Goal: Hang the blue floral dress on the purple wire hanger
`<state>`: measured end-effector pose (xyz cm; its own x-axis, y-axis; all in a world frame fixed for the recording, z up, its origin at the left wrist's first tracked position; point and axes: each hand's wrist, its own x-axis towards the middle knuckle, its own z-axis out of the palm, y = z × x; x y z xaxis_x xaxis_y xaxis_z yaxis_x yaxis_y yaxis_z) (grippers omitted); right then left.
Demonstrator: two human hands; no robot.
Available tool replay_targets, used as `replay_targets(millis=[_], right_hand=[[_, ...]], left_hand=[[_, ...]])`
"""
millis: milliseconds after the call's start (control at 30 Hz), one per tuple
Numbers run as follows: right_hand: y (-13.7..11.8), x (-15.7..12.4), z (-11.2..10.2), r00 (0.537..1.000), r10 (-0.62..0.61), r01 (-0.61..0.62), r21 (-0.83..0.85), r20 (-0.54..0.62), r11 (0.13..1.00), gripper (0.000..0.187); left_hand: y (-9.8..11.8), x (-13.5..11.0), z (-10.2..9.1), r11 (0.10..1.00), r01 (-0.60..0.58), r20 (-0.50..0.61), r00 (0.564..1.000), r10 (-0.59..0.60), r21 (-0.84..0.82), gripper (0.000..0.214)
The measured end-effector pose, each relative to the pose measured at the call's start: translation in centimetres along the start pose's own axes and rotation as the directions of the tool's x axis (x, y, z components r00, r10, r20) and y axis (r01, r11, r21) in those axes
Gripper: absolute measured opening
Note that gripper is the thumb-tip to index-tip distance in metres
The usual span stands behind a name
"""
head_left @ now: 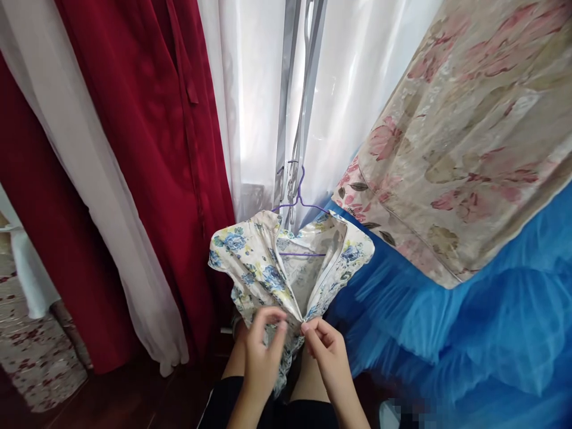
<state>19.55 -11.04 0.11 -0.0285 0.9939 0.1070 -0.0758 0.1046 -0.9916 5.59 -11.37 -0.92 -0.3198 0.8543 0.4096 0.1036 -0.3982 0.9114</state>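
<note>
A white dress (259, 262) with blue and yellow flowers hangs from a purple hanger (298, 199) in front of me. Its zip opening (292, 295) spreads into a V that narrows toward my hands. At the bottom of that V, my right hand (328, 348) pinches the dress between thumb and forefinger; any zip pull there is hidden. Slightly blurred, my left hand (264, 342) hovers just left of the opening, with its thumb and forefinger a little apart and nothing visible between them. The lower part of the dress falls between my legs.
Red drapes (147, 149) and pale sheer cloth hang on the left. Behind the hanger are a metal stand (288, 89) and white curtains (357, 77). A floral beige garment (473, 149) hangs at right above a ruffled blue tulle skirt (447, 316). Dark floor shows below.
</note>
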Motion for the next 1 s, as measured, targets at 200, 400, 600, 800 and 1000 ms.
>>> replay_targets(millis=[200, 400, 600, 800, 1000], right_hand=[[0.3, -0.5, 0.3, 1.000, 0.019, -0.019, 0.057, -0.002, 0.998, 0.046], [0.8, -0.3, 0.4, 0.998, 0.026, -0.032, 0.106, 0.056, 0.994, 0.047], [1.4, -0.3, 1.4, 1.000, 0.019, -0.023, 0.163, 0.022, 0.986, 0.047], [1.0, -0.1, 1.2, 0.996, 0.049, -0.035, 0.172, -0.074, 0.984, 0.049], [-1.8, 2.2, 0.1, 0.994, 0.008, 0.010, 0.169, -0.106, 0.986, 0.043]], left_hand=[[-0.6, -0.4, 1.7, 0.995, 0.101, 0.298, 0.950, -0.092, -0.015, 0.010], [-0.3, -0.7, 1.1, 0.997, 0.062, 0.298, 0.952, -0.073, 0.047, 0.011], [-0.5, -0.7, 0.8, 0.991, 0.046, 0.311, 0.947, -0.083, 0.124, 0.012], [-0.1, -0.4, 1.2, 0.987, 0.001, 0.316, 0.947, -0.052, 0.158, 0.010], [-0.1, -0.8, 2.4, 0.977, -0.066, 0.305, 0.953, 0.001, 0.202, 0.012]])
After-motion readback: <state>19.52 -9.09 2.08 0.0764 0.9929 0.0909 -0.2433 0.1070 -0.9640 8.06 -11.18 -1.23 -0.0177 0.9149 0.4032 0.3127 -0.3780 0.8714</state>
